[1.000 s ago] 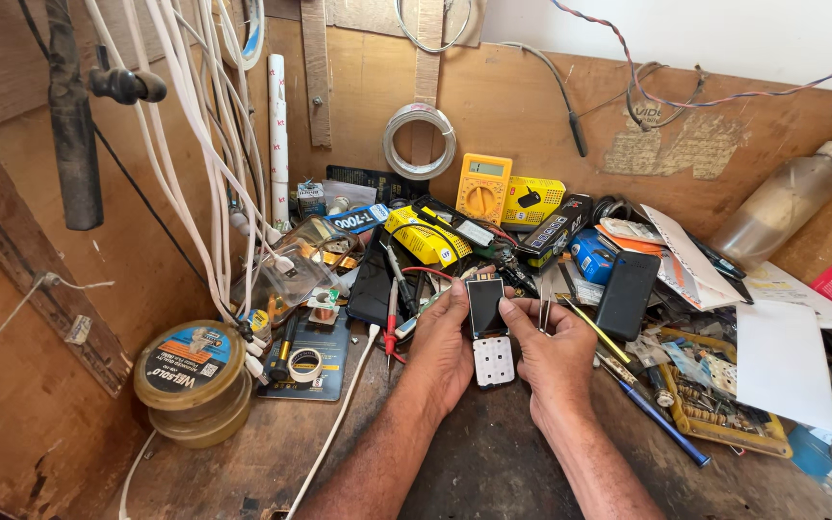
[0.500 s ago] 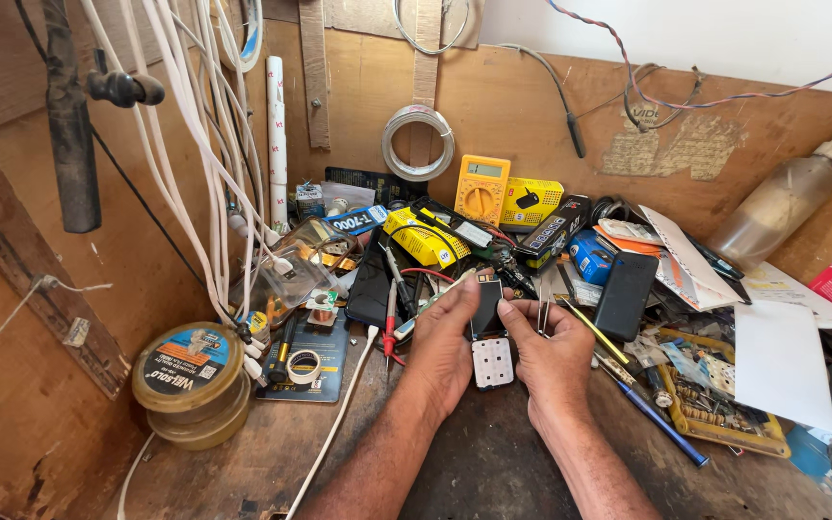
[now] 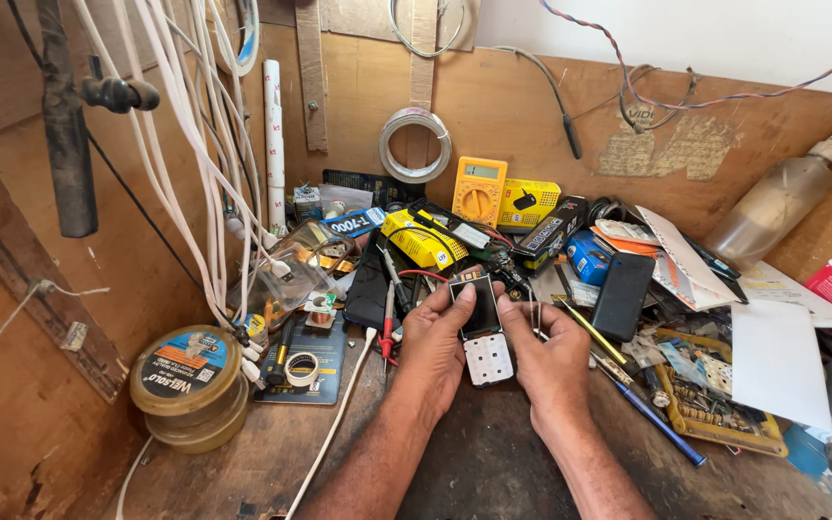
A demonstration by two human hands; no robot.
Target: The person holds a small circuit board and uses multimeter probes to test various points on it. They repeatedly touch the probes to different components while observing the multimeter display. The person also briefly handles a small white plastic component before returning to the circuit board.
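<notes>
- The left hand and the right hand together held a small keypad phone low over the middle of the wooden bench.
- The phone lay face up: dark screen at the far end, white keypad at the near end.
- Left-hand fingers were closed on the phone's left edge, with the thumb resting on the upper left corner of the screen.
- Right-hand fingers were closed on the right edge, with the thumb at the upper right corner.
- A yellow multimeter leaned against the back wall, well beyond the phone.
- A black smartphone lay face down to the right of the hands.
- A blue pen lay on the bench just beside the right wrist.
- A round tin with a gold lid stood at the left, well apart from the hands.
- White cables hung down the left wall.
</notes>
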